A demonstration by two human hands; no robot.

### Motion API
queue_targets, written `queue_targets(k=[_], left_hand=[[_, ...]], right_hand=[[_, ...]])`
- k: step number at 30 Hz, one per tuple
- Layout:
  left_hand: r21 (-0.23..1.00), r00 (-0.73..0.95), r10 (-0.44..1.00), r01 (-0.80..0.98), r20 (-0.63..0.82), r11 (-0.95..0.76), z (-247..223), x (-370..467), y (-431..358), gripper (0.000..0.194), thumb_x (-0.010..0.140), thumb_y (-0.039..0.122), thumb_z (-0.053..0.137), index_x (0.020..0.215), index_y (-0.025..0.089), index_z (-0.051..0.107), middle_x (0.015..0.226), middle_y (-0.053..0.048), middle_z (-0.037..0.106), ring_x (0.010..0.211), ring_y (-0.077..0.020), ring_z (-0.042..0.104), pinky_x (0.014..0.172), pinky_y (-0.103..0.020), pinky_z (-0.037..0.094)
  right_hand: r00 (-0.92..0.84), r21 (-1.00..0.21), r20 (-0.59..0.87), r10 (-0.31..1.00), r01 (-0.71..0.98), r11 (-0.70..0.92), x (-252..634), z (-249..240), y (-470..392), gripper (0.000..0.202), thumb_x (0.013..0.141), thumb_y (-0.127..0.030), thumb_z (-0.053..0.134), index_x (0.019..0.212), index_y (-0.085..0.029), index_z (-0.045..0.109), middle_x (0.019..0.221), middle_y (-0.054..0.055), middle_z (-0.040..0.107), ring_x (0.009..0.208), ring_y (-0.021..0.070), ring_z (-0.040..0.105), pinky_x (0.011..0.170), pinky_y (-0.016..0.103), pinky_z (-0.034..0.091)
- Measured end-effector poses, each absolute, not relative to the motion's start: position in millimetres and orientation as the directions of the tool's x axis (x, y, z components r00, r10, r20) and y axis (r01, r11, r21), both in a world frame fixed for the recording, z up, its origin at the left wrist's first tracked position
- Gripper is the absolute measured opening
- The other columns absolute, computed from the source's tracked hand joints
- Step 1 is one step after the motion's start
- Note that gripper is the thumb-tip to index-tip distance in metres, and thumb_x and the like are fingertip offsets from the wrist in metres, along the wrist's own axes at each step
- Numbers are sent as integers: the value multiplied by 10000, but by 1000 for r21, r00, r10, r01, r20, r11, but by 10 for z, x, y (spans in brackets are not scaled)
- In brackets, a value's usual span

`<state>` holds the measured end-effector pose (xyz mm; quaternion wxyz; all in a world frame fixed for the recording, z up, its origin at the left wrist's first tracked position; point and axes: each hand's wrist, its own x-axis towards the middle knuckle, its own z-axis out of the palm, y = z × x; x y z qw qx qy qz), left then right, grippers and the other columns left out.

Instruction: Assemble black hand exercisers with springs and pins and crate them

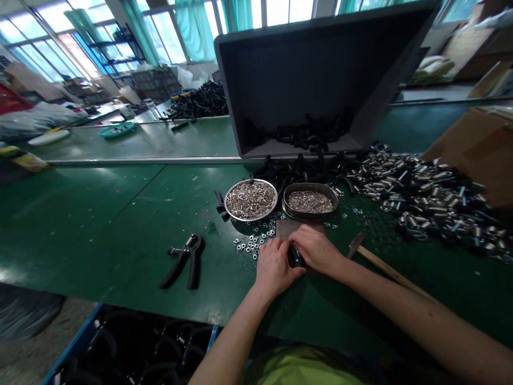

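Observation:
My left hand (276, 267) and my right hand (315, 248) come together over a flat metal block (284, 229), fingers closed around a black plastic handle part (295, 255). Most of this part is hidden under the fingers. A hand gripper (188, 260) with two black handles and a metal spring lies on the green table to the left. Loose metal nuts (251, 245) are scattered just beyond my left hand. Beside my right forearm rests a hammer (377, 259) with a wooden handle.
A round dish (226, 206) of small metal pins and an oval tin (310, 215) of small metal pieces stand ahead. Behind them a big grey bin (236, 101) tips forward with black handles. Springs and black parts (425, 192) pile up at right, near a cardboard box (473, 149). A blue crate (76, 342) sits below.

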<state>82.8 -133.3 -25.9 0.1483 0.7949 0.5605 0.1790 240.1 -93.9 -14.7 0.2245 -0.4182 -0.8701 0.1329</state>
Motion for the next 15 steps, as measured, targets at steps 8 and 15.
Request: queue_targets(k=[8,15], left_hand=[[446,322,939,828,120,-340,-261,815,-1336,576,609,451,774,1070,187,551,1030,-67,594,981,-261,512,873,-405,404],[461,375,918,797,125,-389,-219,811,-1355,666,649,433,761,1241,275,501,1090,-43,588,1010,-252,504,894,-408,395]], right_hand=[[-549,-448,202,811,685,575,2500,-95,-904,233,817,-131,547,995,-201,680,897,59,670,848,181,591,772,302,467],[-322,-331,24,946,891,312,2689,113,98,197,837,-209,567,969,-183,711,1004,76,703,994,228,609,864,327,441]])
